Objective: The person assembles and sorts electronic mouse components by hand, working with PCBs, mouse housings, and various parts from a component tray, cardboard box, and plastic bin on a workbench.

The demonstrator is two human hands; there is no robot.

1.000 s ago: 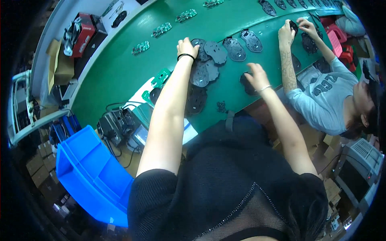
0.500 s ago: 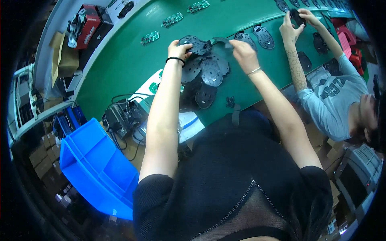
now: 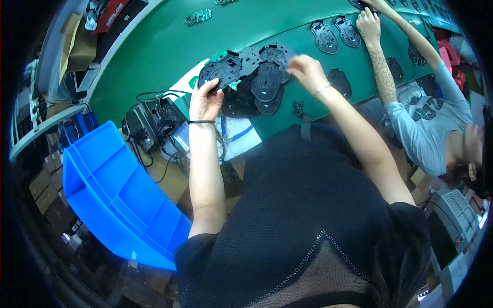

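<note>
A black plastic base shell (image 3: 222, 71), shaped like a computer mouse, is gripped at its near edge by my left hand (image 3: 207, 100), thumb on top. Just to its right lies a loose pile of similar black shells (image 3: 267, 82), some overlapping. My right hand (image 3: 309, 76) hovers at the right edge of that pile, palm down and fingers bent; motion smears its fingertips, so whether they hold anything does not show. Near my body, a cluster of small black parts (image 3: 298, 108) sits on the green table (image 3: 154, 56). One more shell (image 3: 339, 83) lies right of my right hand.
Two shells (image 3: 323, 37) lie farther back, with green circuit boards (image 3: 198, 17) at the far left. A co-worker's hands (image 3: 368, 23) are at the upper right. Black cabled equipment (image 3: 151, 120) and a blue bin (image 3: 123, 190) stand on my left.
My left hand has brought its shell nearer and left. The thin dark piece at my right fingertips is no longer distinguishable. The co-worker's hands have moved farther away. The view has shifted.
</note>
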